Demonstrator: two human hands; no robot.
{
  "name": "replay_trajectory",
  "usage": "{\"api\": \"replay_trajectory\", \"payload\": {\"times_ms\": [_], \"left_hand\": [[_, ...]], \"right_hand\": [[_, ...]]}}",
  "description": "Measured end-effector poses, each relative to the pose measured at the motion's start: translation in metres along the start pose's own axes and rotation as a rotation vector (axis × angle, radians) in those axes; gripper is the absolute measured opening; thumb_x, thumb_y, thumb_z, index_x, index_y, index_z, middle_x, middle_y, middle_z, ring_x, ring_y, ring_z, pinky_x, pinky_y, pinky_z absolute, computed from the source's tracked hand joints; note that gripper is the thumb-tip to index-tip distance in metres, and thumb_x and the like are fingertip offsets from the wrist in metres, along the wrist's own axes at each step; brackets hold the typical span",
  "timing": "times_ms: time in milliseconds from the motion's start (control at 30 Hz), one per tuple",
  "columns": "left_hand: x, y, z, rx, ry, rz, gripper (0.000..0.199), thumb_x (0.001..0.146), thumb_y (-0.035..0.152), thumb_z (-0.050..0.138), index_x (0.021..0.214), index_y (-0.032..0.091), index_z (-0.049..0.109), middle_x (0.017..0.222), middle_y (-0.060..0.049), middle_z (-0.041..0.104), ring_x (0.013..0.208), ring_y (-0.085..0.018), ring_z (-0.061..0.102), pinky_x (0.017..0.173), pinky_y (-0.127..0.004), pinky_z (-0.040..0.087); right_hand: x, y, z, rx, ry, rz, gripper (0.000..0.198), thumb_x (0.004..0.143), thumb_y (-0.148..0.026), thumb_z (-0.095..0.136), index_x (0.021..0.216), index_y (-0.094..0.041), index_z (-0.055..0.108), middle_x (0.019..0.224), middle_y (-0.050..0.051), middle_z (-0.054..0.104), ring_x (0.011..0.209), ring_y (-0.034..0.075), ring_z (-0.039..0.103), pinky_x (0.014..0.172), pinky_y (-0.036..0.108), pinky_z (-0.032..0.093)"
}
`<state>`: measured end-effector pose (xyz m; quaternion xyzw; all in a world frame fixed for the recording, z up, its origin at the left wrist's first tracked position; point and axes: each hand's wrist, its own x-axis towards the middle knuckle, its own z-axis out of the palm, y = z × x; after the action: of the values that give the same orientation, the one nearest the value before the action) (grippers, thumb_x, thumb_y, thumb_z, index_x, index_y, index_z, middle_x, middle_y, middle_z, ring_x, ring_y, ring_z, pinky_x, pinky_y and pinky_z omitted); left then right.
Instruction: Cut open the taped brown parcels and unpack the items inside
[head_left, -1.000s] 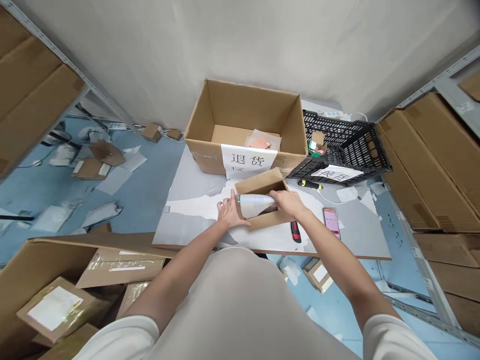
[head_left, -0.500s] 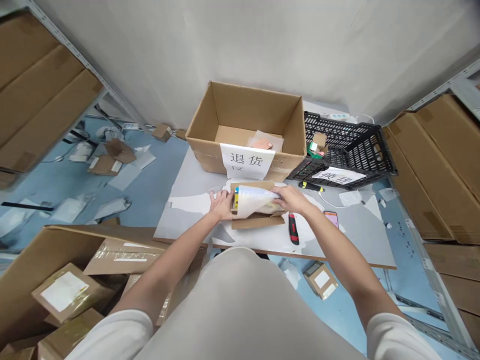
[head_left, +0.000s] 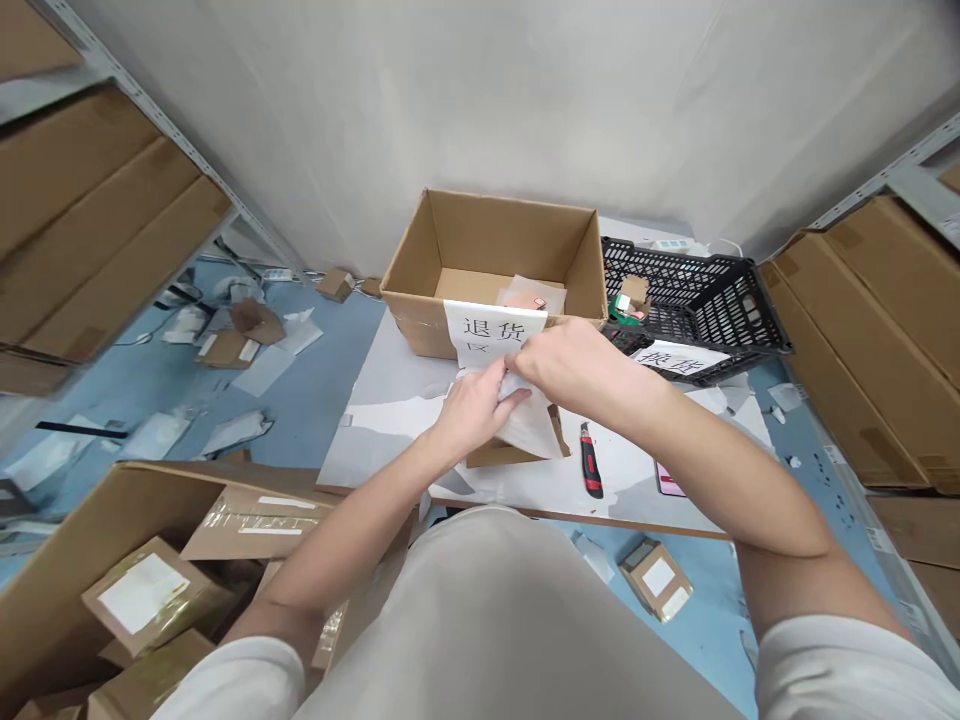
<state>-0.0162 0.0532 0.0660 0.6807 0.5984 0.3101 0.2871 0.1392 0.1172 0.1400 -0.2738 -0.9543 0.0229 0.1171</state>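
Observation:
A sheet of white wrap (head_left: 534, 432), perhaps a thin bag, is stretched between my hands above a small opened cardboard box (head_left: 502, 455). My left hand (head_left: 472, 410) pinches its upper left part, thumb pointing right. Against those fingertips, my right hand (head_left: 566, 365) is closed on the wrap's top, knuckles up. Whatever lies inside the wrap is hidden by the hands and the sheet. Right of the box, a red and black utility knife (head_left: 590, 462) rests on the table (head_left: 390, 400).
A large cardboard box (head_left: 416, 325) with a paper sign stands behind my hands, beside a black plastic crate (head_left: 705, 310). A phone (head_left: 667, 480) lies partly under my right forearm. Packed parcels fill a big carton (head_left: 225, 470) at left. Scraps and boxes litter the floor.
My left hand has left the small box's end and now grips the wrap. My right hand has risen and turned over, pulling the wrap up. The yellow and blue item is out of sight.

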Motion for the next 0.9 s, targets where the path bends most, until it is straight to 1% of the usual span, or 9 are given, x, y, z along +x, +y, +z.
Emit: {"api": "replay_trajectory", "payload": {"times_ms": [67,167,267,333,433,533,600,733,900], "left_hand": [[-0.002,-0.012,0.012,-0.153,0.085,-0.057,0.035,0.078,0.046,0.057,0.100,0.019,0.060,0.080,-0.004,0.065,0.083,-0.025,0.062,0.074,-0.033,0.045],[-0.011,-0.039,0.020,-0.573,0.170,-0.168,0.041,0.073,0.050,0.063,0.097,0.018,0.061,0.088,-0.005,0.067,0.083,-0.022,0.063,0.071,-0.031,0.048],[-0.019,-0.058,0.027,-0.904,0.193,-0.323,0.047,0.069,0.054,0.065,0.096,0.016,0.060,0.085,-0.006,0.067,0.078,-0.021,0.064,0.068,-0.031,0.050],[-0.022,-0.063,0.035,-0.983,0.216,-0.383,0.048,0.069,0.055,0.065,0.095,0.015,0.060,0.079,-0.005,0.067,0.075,-0.021,0.064,0.066,-0.030,0.051],[-0.023,-0.066,0.048,-0.941,0.265,-0.395,0.045,0.069,0.052,0.067,0.093,0.015,0.060,0.080,-0.005,0.067,0.075,-0.019,0.064,0.065,-0.028,0.051],[-0.023,-0.066,0.054,-0.917,0.254,-0.392,0.044,0.068,0.051,0.067,0.091,0.014,0.061,0.082,-0.005,0.067,0.076,-0.020,0.064,0.066,-0.028,0.051],[-0.024,-0.066,0.053,-0.971,0.232,-0.412,0.046,0.068,0.053,0.066,0.093,0.014,0.060,0.083,-0.006,0.067,0.078,-0.021,0.065,0.067,-0.030,0.052],[-0.026,-0.069,0.044,-1.058,0.182,-0.469,0.051,0.067,0.058,0.065,0.095,0.016,0.060,0.080,-0.005,0.068,0.078,-0.021,0.066,0.066,-0.031,0.053],[-0.028,-0.071,0.042,-1.068,0.142,-0.446,0.054,0.066,0.061,0.064,0.095,0.016,0.062,0.076,-0.005,0.068,0.076,-0.022,0.066,0.067,-0.032,0.053]], "right_hand": [[-0.011,0.007,0.001,0.059,0.147,0.039,0.012,0.087,-0.024,0.051,0.084,-0.021,0.061,0.080,0.003,0.063,0.087,0.021,0.059,0.081,0.040,0.042],[-0.049,0.022,0.017,0.198,0.493,0.281,0.023,0.087,-0.034,0.050,0.106,-0.023,0.057,0.103,0.007,0.060,0.095,0.021,0.057,0.081,0.040,0.045],[-0.090,0.016,0.052,0.425,0.765,0.585,0.024,0.089,-0.029,0.045,0.109,-0.022,0.054,0.095,0.007,0.060,0.081,0.017,0.059,0.070,0.035,0.050],[-0.108,-0.007,0.074,0.537,0.716,0.631,0.019,0.087,-0.026,0.046,0.102,-0.022,0.058,0.087,0.005,0.061,0.069,0.015,0.059,0.062,0.032,0.050],[-0.118,-0.052,0.089,0.493,0.646,0.513,0.020,0.082,-0.019,0.054,0.101,-0.023,0.061,0.092,0.007,0.063,0.084,0.020,0.060,0.072,0.035,0.051],[-0.116,-0.076,0.093,0.544,0.310,0.401,0.026,0.085,-0.017,0.049,0.105,-0.025,0.062,0.091,0.007,0.065,0.086,0.020,0.061,0.073,0.034,0.052],[-0.116,-0.073,0.097,0.523,0.203,0.496,0.028,0.087,-0.019,0.043,0.107,-0.025,0.063,0.092,0.008,0.066,0.088,0.021,0.061,0.076,0.036,0.052],[-0.117,-0.048,0.110,0.683,0.278,0.759,0.037,0.087,-0.031,0.046,0.123,-0.023,0.054,0.113,0.010,0.062,0.103,0.023,0.058,0.087,0.041,0.049],[-0.098,-0.038,0.118,1.130,0.370,0.763,0.051,0.082,-0.040,0.056,0.129,-0.025,0.044,0.110,0.008,0.065,0.094,0.020,0.062,0.079,0.036,0.053]]}}
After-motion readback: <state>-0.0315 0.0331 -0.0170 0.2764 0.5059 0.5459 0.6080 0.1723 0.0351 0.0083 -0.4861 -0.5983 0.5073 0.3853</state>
